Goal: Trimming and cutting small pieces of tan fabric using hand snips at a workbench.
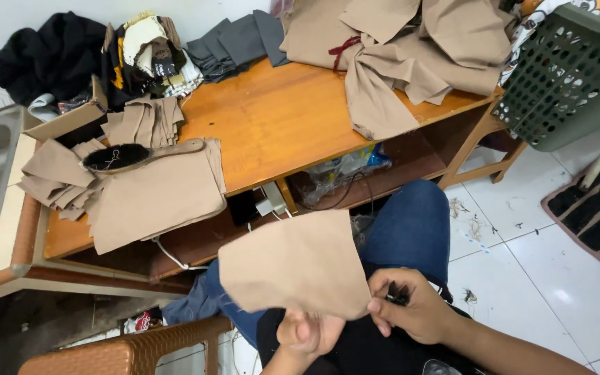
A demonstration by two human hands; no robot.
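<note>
A tan fabric piece [293, 262] is held up over my lap, its lower edge pinched in my left hand [308, 332]. My right hand [411, 305] sits at the piece's lower right corner, fingers closed on a small black tool [397, 297], whose kind I cannot make out. My legs in blue jeans [411, 226] are below. On the wooden table [279, 118] to the left lies a stack of similar tan pieces [154, 191] with a black brush [116, 157] on top.
A large heap of tan cloth [411, 48] covers the table's far right. Dark and grey clothes [57, 55] are piled at the back left. A green plastic basket [571, 76] stands at right, a dark mat [598, 208] on white tiles, a wicker chair [133, 351] at lower left.
</note>
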